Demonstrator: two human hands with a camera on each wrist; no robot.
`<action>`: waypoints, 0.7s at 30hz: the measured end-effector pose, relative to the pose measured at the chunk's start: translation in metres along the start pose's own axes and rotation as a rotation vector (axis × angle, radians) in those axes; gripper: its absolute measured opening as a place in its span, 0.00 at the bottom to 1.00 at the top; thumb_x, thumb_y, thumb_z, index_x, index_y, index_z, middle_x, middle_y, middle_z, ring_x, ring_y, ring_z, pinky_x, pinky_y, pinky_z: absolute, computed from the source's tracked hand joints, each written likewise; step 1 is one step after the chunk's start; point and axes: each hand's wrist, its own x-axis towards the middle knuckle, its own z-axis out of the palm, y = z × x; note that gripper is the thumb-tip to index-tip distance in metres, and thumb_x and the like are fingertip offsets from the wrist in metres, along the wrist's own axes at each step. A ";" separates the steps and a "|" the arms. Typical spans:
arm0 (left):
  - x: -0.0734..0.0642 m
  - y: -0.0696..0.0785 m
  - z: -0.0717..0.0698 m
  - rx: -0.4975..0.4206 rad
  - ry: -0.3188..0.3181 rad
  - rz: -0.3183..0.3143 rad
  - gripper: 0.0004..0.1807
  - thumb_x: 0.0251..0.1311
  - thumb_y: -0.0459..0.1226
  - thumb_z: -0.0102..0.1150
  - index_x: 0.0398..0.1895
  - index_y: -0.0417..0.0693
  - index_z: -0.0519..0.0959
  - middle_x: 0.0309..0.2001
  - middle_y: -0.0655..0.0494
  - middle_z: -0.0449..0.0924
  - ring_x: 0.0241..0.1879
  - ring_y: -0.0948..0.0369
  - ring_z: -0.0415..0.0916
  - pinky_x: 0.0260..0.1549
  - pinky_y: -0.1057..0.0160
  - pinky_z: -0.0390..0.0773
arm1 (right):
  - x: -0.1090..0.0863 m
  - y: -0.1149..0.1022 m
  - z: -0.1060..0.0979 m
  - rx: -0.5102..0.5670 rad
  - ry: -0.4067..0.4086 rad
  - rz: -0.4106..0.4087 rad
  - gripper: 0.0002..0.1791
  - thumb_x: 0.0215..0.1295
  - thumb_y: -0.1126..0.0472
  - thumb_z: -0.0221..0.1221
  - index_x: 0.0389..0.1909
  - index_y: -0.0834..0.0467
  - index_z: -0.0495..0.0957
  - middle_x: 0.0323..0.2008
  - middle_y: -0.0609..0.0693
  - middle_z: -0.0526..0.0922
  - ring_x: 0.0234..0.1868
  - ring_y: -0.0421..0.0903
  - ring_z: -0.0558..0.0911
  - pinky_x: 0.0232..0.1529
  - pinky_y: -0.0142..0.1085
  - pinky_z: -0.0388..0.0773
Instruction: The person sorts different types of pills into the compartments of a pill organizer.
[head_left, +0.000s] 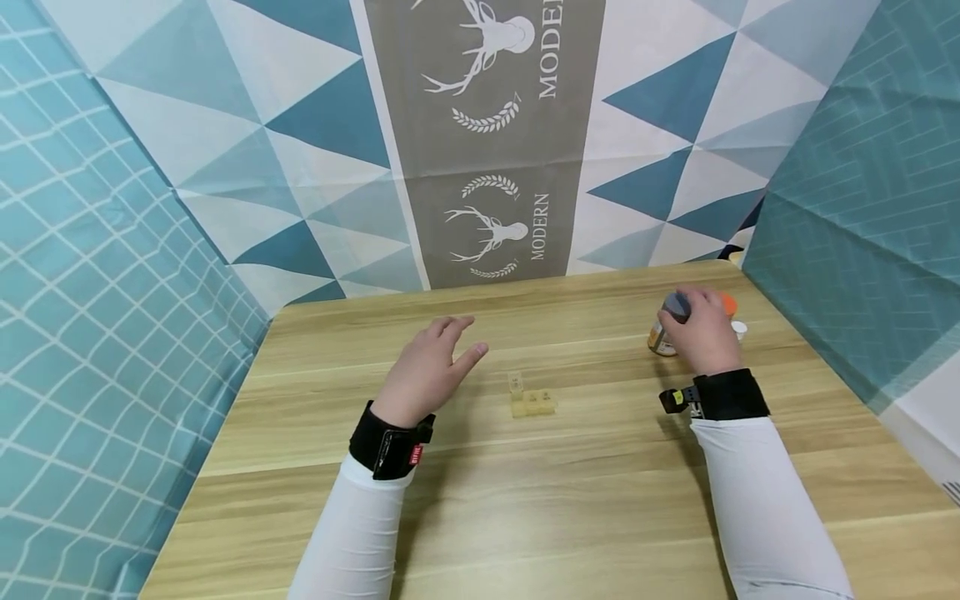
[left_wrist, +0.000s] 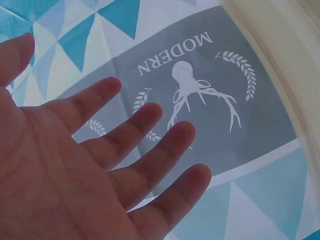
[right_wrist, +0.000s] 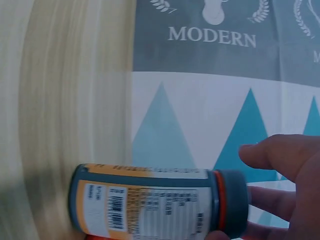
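A pill bottle [right_wrist: 150,200] with a dark cap and an orange and white label stands near the table's right rear. My right hand [head_left: 703,333] is at its cap, the thumb [right_wrist: 270,152] a little apart from the cap and the other fingers spread around it. My left hand [head_left: 427,371] hovers over the middle of the table with fingers spread, holding nothing; the left wrist view shows its bare palm [left_wrist: 55,170]. Between the hands lies a small translucent yellow pill organizer [head_left: 534,403], one lid [head_left: 515,382] raised.
Behind the right hand, partly hidden, are an orange lid [head_left: 728,305] and a small white cap [head_left: 739,329]. The wooden table [head_left: 570,500] meets a patterned cloth [head_left: 495,183] at its back edge, with blue cloths on both sides.
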 end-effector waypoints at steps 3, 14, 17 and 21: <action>0.001 -0.001 0.002 0.002 -0.004 0.002 0.35 0.72 0.61 0.40 0.74 0.53 0.64 0.69 0.45 0.65 0.67 0.44 0.65 0.64 0.44 0.64 | 0.002 0.003 0.002 -0.026 -0.024 0.010 0.34 0.73 0.49 0.53 0.72 0.66 0.60 0.66 0.72 0.59 0.58 0.70 0.69 0.55 0.63 0.69; 0.003 -0.001 0.007 0.028 -0.027 -0.008 0.34 0.72 0.61 0.42 0.73 0.53 0.65 0.69 0.43 0.66 0.66 0.43 0.66 0.63 0.42 0.65 | -0.002 -0.008 0.007 -0.036 -0.068 -0.035 0.32 0.71 0.52 0.56 0.67 0.67 0.63 0.60 0.72 0.64 0.54 0.68 0.71 0.51 0.62 0.73; 0.003 0.001 0.013 0.050 -0.043 -0.006 0.36 0.71 0.62 0.41 0.73 0.52 0.65 0.69 0.45 0.65 0.67 0.45 0.65 0.63 0.44 0.65 | -0.008 -0.024 0.005 -0.018 -0.096 -0.067 0.32 0.71 0.51 0.57 0.67 0.66 0.64 0.61 0.71 0.66 0.56 0.66 0.71 0.53 0.61 0.72; 0.001 0.010 0.024 0.024 -0.076 0.020 0.37 0.69 0.63 0.45 0.73 0.52 0.65 0.70 0.49 0.65 0.69 0.51 0.64 0.65 0.49 0.65 | -0.026 -0.057 0.001 0.041 -0.136 -0.142 0.31 0.71 0.49 0.58 0.66 0.64 0.65 0.60 0.68 0.67 0.54 0.63 0.72 0.54 0.59 0.73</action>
